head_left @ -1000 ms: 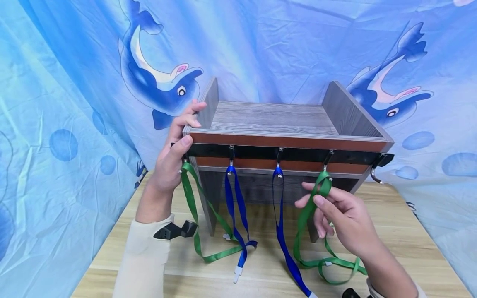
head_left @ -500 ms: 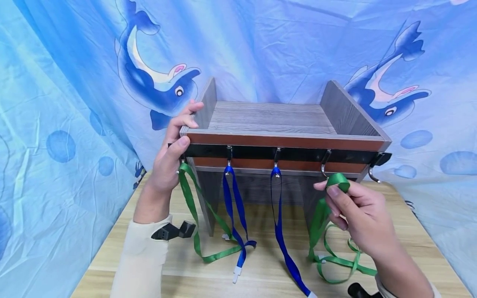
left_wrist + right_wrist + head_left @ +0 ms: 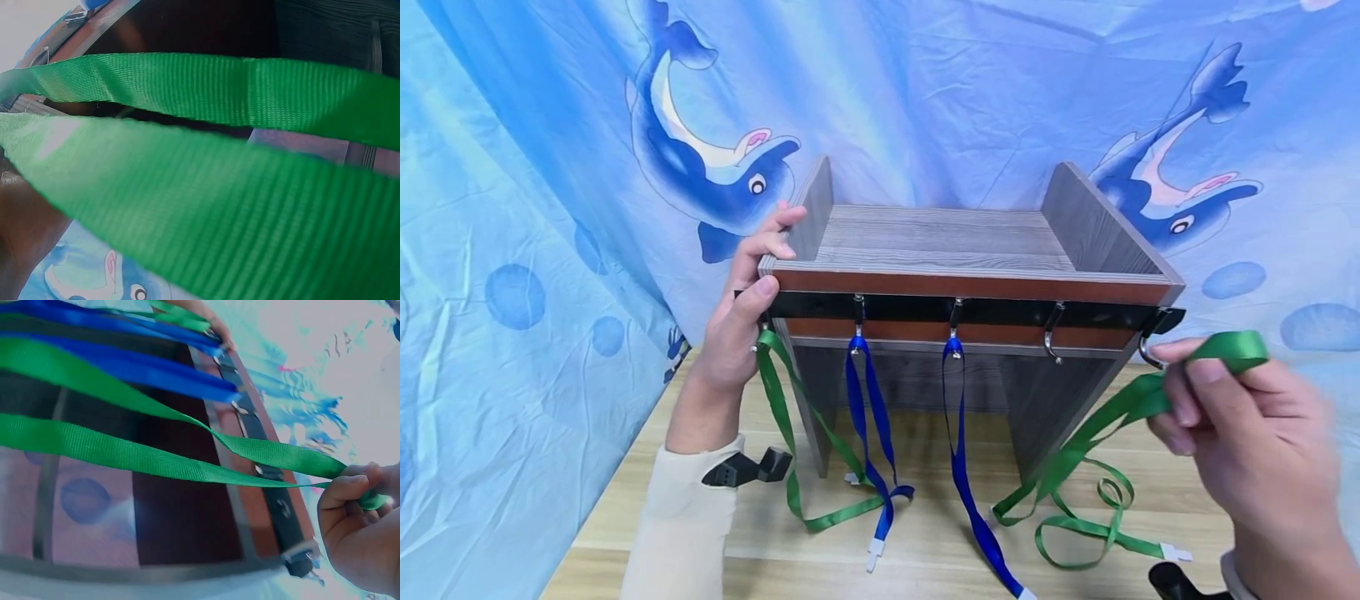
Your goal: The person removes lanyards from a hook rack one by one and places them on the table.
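Note:
My left hand [image 3: 737, 333] grips the left front corner of a grey wooden shelf [image 3: 947, 237], thumb on the front and fingers over the side. A black hook rail [image 3: 910, 310] runs along the shelf's front. From it hang a green lanyard [image 3: 781, 408] below my left hand and two blue lanyards, one nearer the left [image 3: 855, 387] and one in the middle [image 3: 970, 483]. My right hand [image 3: 1255, 425], right of the rail, pinches the looped end of another green lanyard [image 3: 156, 459], stretched down leftward to the table. Nothing hangs on the fourth hook [image 3: 1049, 337] or the right-end hook [image 3: 1146, 350].
Curled green ribbon [image 3: 1075, 567] with a white clip [image 3: 1176, 552] lies on the wood-grain table [image 3: 1247, 500] at the right front. White clips [image 3: 876, 550] end the blue lanyards. A blue dolphin-print cloth [image 3: 925, 100] hangs behind the shelf.
My right hand has drawn the green lanyard off the fourth hook and carried its loop to the right, past the rail's end. My left hand keeps its grip on the shelf corner.

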Demonstrator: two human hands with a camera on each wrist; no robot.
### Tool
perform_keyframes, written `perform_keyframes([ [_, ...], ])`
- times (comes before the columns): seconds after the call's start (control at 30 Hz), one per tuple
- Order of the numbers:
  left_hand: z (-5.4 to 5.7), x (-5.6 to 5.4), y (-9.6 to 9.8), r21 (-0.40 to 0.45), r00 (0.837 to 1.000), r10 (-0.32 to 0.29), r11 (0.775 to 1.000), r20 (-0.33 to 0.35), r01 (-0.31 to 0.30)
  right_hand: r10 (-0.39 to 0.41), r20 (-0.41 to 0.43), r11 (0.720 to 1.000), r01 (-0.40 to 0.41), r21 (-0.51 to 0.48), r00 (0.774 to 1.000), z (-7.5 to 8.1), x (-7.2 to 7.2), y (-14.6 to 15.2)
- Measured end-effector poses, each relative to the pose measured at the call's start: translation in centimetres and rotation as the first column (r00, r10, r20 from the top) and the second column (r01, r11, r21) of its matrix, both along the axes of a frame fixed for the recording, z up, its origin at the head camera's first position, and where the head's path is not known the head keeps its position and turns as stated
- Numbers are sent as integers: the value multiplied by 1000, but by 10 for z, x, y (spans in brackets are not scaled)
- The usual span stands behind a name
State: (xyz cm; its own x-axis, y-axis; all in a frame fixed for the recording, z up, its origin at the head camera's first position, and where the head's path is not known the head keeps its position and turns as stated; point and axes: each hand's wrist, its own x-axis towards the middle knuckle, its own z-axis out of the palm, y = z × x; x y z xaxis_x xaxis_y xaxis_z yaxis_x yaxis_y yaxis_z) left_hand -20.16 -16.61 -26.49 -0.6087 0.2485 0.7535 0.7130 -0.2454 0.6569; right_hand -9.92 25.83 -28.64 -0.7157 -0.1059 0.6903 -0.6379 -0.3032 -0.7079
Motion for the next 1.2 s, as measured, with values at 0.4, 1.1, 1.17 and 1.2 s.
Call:
perform_keyframes([
  [0.4, 1, -1, -3, -29, 999, 38, 999, -17, -38, 136, -166, 979, -159, -130, 977, 11, -16, 38],
  [1.1, 3, -8, -5, -22, 989, 97, 995, -113, -100, -512, 64, 595, 300, 745, 857, -65, -38, 66],
  [1.17, 4, -9, -6, -3, 989, 93, 996, -118, -94, -486, 93, 590, 248, 768, 869, -72, -43, 69],
  [1.2, 5, -10, -7, 5, 988, 92, 996, -124, -92, -476, 117, 591, 219, 777, 872, -76, -45, 71],
])
